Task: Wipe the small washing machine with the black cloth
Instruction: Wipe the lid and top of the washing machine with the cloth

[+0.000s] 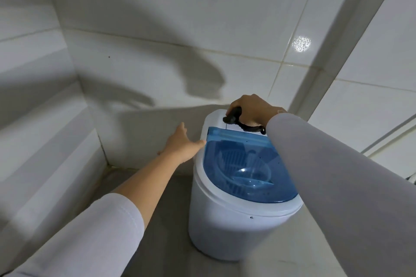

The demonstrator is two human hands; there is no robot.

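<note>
The small washing machine point(236, 216) stands on the grey floor point(166, 220) in a tiled corner, close to the back wall point(157, 29). Its body is white and round, and a see-through blue lid point(245, 164) covers most of the top, with a ribbed basket visible underneath. Behind the lid runs a white control strip point(216, 120) at the machine's far edge. The right hand point(252, 108) is closed around the black cloth point(236, 117), which is bunched up and pressed on that white strip; part of the cloth trails out toward the right along the lid's far edge. The left hand point(182, 144) is open, fingers spread, its thumb touching the left edge of the machine's top beside the lid. Both arms wear pale long sleeves; the left sleeve point(108, 227) is pushed up, baring the forearm.
</note>
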